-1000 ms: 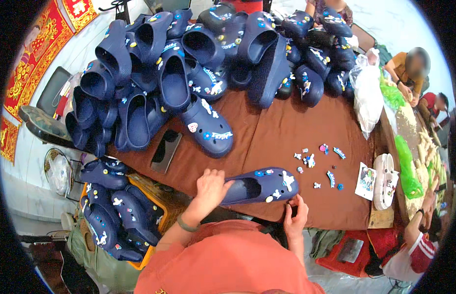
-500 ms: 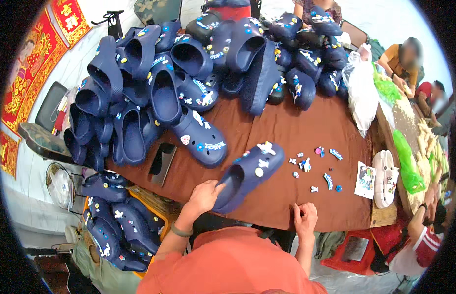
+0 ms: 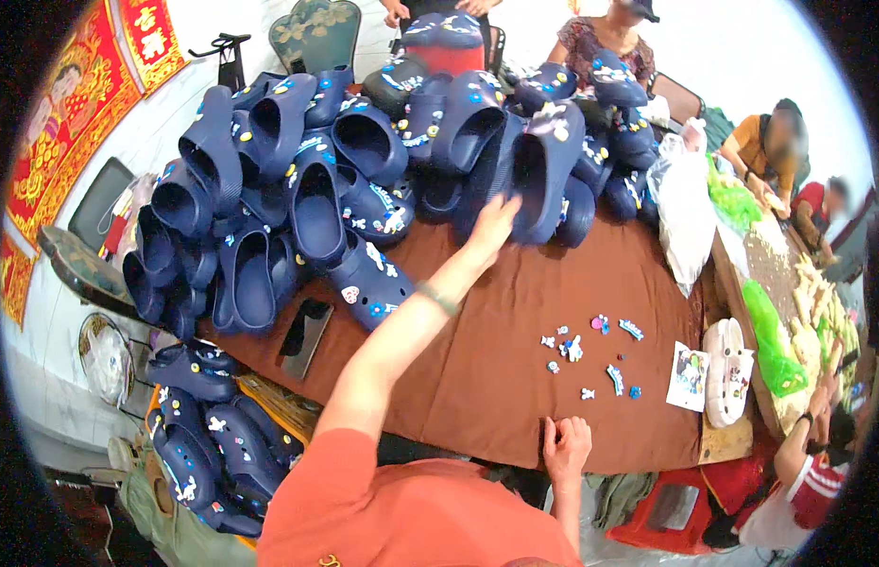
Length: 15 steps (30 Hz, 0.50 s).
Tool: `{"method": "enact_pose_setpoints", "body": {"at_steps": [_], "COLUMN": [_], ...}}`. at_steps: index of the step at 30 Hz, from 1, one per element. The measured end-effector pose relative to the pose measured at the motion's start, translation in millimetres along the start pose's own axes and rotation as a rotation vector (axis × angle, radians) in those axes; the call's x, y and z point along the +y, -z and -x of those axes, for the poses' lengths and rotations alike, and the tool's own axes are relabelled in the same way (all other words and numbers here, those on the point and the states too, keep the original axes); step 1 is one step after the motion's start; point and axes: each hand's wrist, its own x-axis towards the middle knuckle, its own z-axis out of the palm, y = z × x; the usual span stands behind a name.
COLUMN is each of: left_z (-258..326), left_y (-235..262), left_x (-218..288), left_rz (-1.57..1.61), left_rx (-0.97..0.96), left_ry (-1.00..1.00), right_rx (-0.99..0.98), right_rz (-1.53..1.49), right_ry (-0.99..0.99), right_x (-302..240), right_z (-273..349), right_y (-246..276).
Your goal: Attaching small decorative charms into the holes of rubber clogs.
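Stretched far forward, my left hand (image 3: 496, 227) grips the heel edge of a dark blue clog (image 3: 550, 170). The clog stands tilted against the front of a pile of similar clogs (image 3: 316, 194), its toe upward, and looks a little blurred. My right hand (image 3: 568, 442) rests at the near edge of the table with its fingers curled in and nothing visible in them. Beyond it lie several small shoe charms, among them a white figure charm (image 3: 571, 349), a blue banner charm (image 3: 616, 380) and a blue flower charm (image 3: 635, 392).
A phone (image 3: 307, 338) lies on the brown cloth (image 3: 477, 359) at left. At right are a printed card (image 3: 688, 376), a white clog (image 3: 728, 373) and a white plastic bag (image 3: 683, 217). An orange crate (image 3: 154, 402) of clogs stands lower left. Other people work around the table.
My left hand has carried the clog forward from the near table edge to the pile, turning it toe upward. My right hand stays at the table edge. The view has shifted slightly.
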Motion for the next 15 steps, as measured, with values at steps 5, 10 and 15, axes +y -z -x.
{"method": "enact_pose_setpoints", "body": {"at_steps": [5, 10, 15], "left_z": [-60, -91, -84], "left_y": [-31, -24, -5], "left_x": [-36, -94, -75], "left_rz": [-0.216, -0.502, -0.779], "left_rx": [0.139, 0.223, 0.140], "left_ry": [-0.234, -0.388, -0.364], "right_rx": [-0.010, -0.010, -0.017], "right_rz": [-0.013, 0.000, 0.004], "right_ry": [0.008, 0.027, 0.020], "right_x": [-1, 6, 3], "right_z": [4, 7, 5], "right_y": [-1, -4, -3]}}
